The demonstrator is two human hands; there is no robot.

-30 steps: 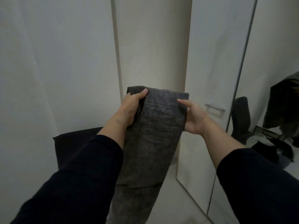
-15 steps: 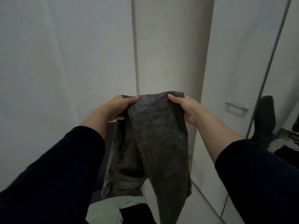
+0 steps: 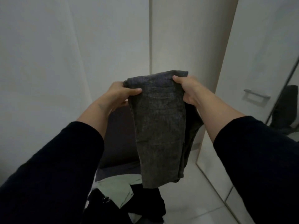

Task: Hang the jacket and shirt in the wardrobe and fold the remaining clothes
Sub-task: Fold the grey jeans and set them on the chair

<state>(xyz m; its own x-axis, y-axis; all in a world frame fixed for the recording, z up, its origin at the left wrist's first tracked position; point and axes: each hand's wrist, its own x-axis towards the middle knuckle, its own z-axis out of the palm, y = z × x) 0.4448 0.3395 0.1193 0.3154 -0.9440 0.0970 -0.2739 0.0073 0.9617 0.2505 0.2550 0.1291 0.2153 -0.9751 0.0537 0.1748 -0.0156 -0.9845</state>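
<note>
Dark grey jeans (image 3: 159, 126) hang folded in front of me, held up at chest height. My left hand (image 3: 120, 96) grips the folded top edge at its left corner, thumb across the front. My right hand (image 3: 188, 89) grips the right corner the same way. The doubled fabric drops straight down to a hem near the floor. Below it lie a pale green garment (image 3: 116, 188) and a black garment (image 3: 145, 202) in a loose heap.
A dark chair back (image 3: 119, 138) stands behind the jeans against the white wall. The wardrobe door (image 3: 252, 62) with a metal handle (image 3: 256, 94) is on the right, beside a mirror (image 3: 289, 113). Light tiled floor (image 3: 199, 196) runs along the wardrobe.
The jeans have been doubled over: the loose waistband part that hung at the left is now tucked behind. Both hands hold the top fold, and my view has tilted down to the heap.
</note>
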